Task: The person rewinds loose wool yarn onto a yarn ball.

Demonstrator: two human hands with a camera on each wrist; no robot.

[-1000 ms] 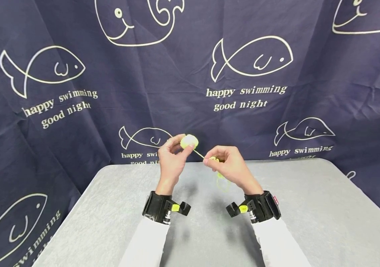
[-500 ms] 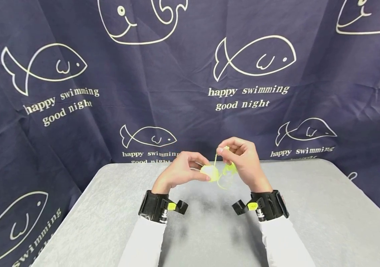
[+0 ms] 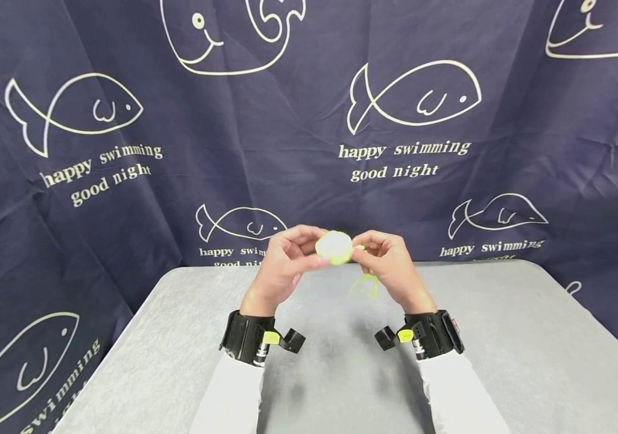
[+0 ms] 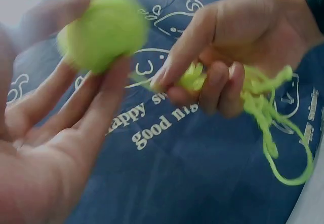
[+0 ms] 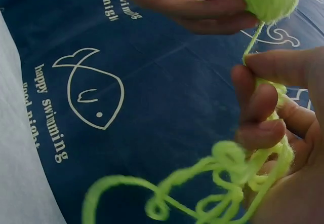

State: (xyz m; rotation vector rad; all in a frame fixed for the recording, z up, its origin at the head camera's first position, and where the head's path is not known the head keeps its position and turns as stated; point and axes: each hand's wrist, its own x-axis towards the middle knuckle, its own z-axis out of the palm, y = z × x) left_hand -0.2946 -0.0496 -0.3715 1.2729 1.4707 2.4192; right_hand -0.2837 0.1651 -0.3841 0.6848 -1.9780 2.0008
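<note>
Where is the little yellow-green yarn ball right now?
The yarn ball is up in the left hand, above the table, beside the right hand.

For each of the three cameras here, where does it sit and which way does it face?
Head: worn on the head, facing forward and down at the grey table; shows both sleeves, left hand, right hand.
Left wrist: faces along the left palm to the yarn ball.
Right wrist: faces past the right fingers to the loose yarn.
All share the ball, yarn and fish-print cloth.
</note>
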